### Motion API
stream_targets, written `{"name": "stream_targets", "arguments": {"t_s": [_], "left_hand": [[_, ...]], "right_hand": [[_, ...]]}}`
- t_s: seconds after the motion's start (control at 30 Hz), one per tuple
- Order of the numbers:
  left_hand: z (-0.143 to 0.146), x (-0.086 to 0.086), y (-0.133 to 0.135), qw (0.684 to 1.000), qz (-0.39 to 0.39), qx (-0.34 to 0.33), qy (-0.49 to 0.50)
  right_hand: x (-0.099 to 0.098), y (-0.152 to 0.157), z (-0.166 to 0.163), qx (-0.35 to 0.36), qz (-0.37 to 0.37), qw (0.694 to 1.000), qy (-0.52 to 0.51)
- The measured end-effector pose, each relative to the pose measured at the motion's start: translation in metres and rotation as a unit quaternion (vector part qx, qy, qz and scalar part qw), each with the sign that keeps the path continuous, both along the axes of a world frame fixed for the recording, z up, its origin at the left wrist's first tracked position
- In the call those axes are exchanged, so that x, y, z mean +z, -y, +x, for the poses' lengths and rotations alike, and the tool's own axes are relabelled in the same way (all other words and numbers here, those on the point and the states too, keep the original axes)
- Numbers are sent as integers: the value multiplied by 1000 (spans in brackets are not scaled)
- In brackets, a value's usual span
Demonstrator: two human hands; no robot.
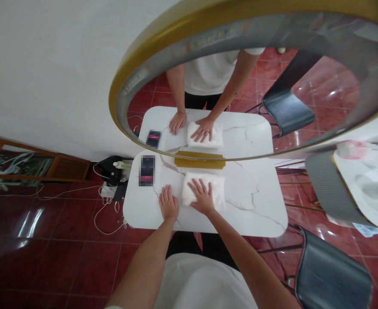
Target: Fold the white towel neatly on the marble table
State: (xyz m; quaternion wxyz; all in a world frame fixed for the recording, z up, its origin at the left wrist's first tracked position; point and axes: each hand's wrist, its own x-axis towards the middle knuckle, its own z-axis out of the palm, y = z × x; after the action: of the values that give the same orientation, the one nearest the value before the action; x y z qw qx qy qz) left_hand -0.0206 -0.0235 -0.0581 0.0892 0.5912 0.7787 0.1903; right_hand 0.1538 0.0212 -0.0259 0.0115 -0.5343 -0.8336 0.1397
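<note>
A folded white cloth (216, 187) lies on the white marble table (253, 206), just in front of a round gold-framed mirror (150, 56). My right hand (202, 195) lies flat on the cloth's left part, fingers spread. My left hand (168, 201) rests flat on the bare tabletop beside the cloth, fingers apart, holding nothing. The mirror reflects both hands and the cloth.
A dark phone (147, 170) lies on the table's far left. The mirror's gold base (199, 162) stands on the table behind the cloth. Black chairs (333, 279) stand at the right. A power strip and cables (110, 189) lie on the red tile floor at left.
</note>
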Motion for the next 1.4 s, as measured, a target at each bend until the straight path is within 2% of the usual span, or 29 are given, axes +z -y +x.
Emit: {"name": "stream_targets", "arguments": {"t_s": [0.13,0.23,0.37,0.57,0.7,0.87,1.2,1.3,1.4], "left_hand": [[0,0,0,1000,1,-3,-8],[1,1,0,1000,-1,-1,-4],[2,4,-1,1000,-4,0,10],[2,8,-1,1000,0,-3,8],[2,8,-1,1000,-18,3,2],[3,7,-1,1000,-27,9,-10],[3,5,-1,999,-32,3,-28],[3,5,-1,999,-31,6,-31],[3,6,-1,999,-28,9,-24]], "right_hand": [[2,-22,4,-38,4,999,-3],[5,-17,5,-50,1,999,-13],[12,22,11,-45,-7,999,-19],[15,99,37,35,-44,998,-6],[8,116,50,63,-54,996,-10],[2,91,49,58,-36,998,-13],[5,-23,52,-41,7,999,5],[7,-31,55,-32,6,999,13],[11,-16,56,-44,7,999,15]]}}
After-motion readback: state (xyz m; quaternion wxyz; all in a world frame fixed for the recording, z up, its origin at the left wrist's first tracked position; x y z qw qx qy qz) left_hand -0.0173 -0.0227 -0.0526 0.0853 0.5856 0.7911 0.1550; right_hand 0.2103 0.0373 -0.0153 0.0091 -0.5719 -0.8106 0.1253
